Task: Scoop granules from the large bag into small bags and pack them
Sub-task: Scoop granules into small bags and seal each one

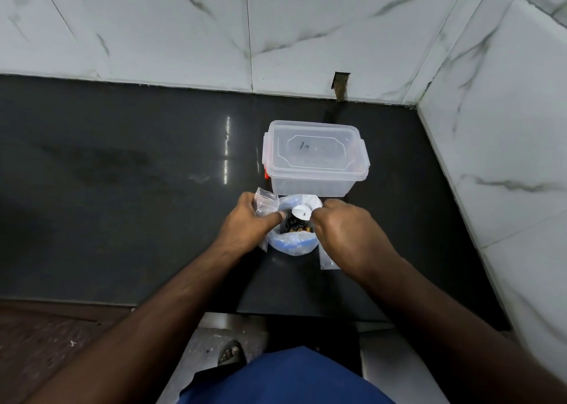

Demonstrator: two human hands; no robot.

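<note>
Head view: both hands meet over the large bag, a clear bag with a blue band low on its wall, standing on the dark desk directly under them. Bag mouth is open between the hands; dark and yellowish granules show inside.

Left hand has fingers curled, pinching a small clear bag at the large bag's left rim; the small bag sticks up past the knuckles, on the side away from the person.

Right hand is curled, gripping a white scoop; the scoop's round bowl sits over the bag mouth, just beside the left fingertips. The handle is hidden in the fist.

Another flat small clear bag lies on the desk below the right wrist, partly covered by it.

Just beyond the hands, a clear lidded container with an orange clip on its left side; its near wall stands just beside the large bag's far rim, contact unclear.

Open room: wide bare desk left of the left hand, narrower strip right of the right hand up to the marble wall. Back wall well beyond the container. Desk's near edge lies below the forearms; floor and a sandalled foot beneath.
</note>
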